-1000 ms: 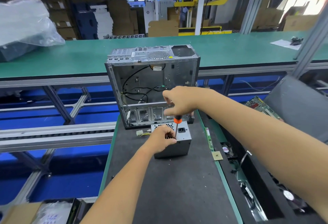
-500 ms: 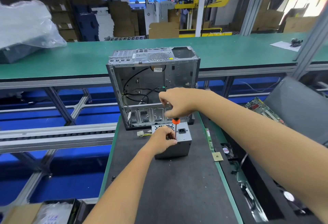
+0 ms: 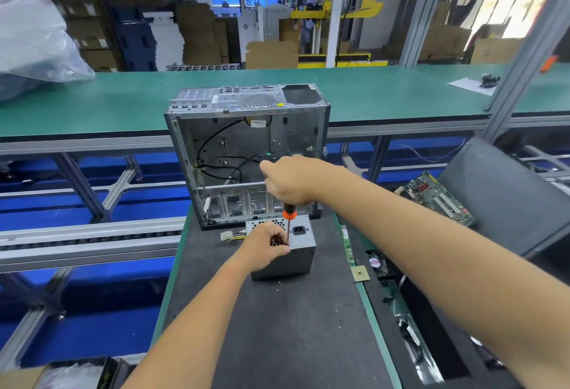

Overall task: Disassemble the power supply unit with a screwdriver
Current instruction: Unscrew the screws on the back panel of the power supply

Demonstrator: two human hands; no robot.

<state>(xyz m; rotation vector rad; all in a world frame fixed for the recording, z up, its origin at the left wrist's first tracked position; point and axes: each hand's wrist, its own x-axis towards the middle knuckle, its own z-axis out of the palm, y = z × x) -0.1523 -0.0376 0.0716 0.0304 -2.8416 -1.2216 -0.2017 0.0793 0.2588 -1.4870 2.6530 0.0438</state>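
Both hands were busy: the right hand (image 3: pixel 293 183) gripped the screwdriver (image 3: pixel 288 219) from above, and the left hand (image 3: pixel 265 248) held the power box (image 3: pixel 294 253) tight.

Straight down from the right fist, the tip met the top face of the power box, just beside the left fingers (image 3: pixel 279 242). The box sat on the dark mat (image 3: pixel 277 327), with the empty computer case (image 3: pixel 246 154) right behind it. It looked like a screw was being turned out. Next, the tool needed to stay straight and pressed down, or it could slip off. I could not see the screw itself.
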